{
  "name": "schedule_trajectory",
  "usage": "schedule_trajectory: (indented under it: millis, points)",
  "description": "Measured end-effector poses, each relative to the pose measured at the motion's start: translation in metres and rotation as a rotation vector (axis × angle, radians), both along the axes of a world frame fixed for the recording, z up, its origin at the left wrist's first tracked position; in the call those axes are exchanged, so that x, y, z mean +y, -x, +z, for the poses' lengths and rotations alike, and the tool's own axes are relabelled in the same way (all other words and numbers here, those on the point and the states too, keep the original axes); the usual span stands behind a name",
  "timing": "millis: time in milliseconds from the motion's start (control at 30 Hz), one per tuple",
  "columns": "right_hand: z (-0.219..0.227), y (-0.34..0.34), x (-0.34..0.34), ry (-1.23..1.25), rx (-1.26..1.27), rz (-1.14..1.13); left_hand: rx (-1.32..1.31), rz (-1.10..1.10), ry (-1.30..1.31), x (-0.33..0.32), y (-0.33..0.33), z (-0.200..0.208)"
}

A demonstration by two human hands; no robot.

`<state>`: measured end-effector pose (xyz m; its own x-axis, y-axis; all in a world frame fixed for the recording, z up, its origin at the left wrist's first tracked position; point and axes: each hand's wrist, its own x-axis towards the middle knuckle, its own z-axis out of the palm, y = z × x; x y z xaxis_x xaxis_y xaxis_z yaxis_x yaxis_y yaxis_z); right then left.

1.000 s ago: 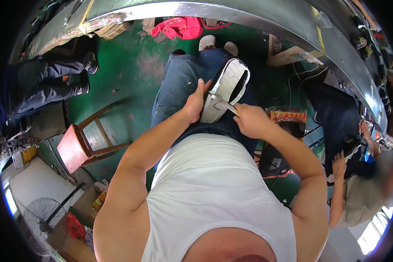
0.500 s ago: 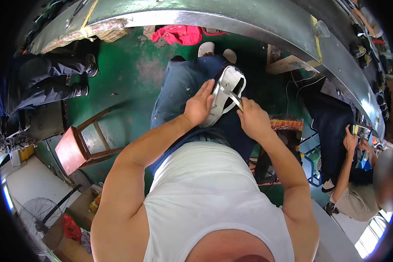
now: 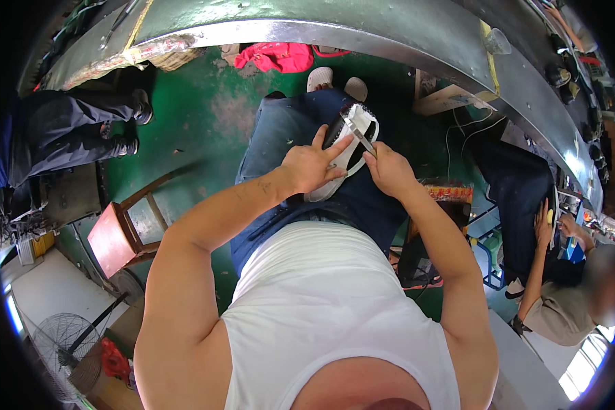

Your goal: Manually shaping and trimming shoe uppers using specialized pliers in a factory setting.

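Observation:
A white shoe [image 3: 323,190] with straps and a dark inside lies tilted across my lap, its toe pointing away from me. My left hand [image 3: 310,167] grips it from the left side, one finger reaching over the white material, another spread outward and the thumb lower down. In my right hand [image 3: 390,169], fingers are wrapped round the handle of a hammer-like metal tool [image 3: 362,137]. The tool's head rests at or just over the upper part of the shoe; its exact shape is hard to make out.
A long metal-edged workbench [image 3: 307,33] curves across the far side. To the left stands a wooden stool [image 3: 113,236], with a fan [image 3: 65,348] nearer. A co-worker [image 3: 560,311] sits at right; another person's legs [image 3: 82,126] show at left. Red cloth [image 3: 277,56] lies on the floor.
My left hand has shifted from the shoe's edge to reach across it, fingers now spread. The tool and my right hand have moved slightly away and left.

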<state>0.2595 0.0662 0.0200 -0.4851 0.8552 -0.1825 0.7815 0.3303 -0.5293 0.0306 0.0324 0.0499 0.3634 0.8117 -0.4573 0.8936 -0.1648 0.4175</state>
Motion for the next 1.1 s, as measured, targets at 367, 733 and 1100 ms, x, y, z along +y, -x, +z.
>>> schedule_trajectory:
  millis: [367, 733, 1100]
  points:
    - [0.012, 0.003, -0.025, 0.105, 0.083, 0.07, -0.692, 0.497, 0.155, -0.035, 0.019, -0.052]
    - [-0.022, -0.051, -0.043, 0.388, 0.679, -0.517, -0.526, 0.247, -0.066, 0.008, 0.062, 0.024]
    - [-0.03, -0.01, -0.025, 0.371, 0.626, -0.521, -0.812, 0.52, 0.222, -0.011, 0.049, -0.005]
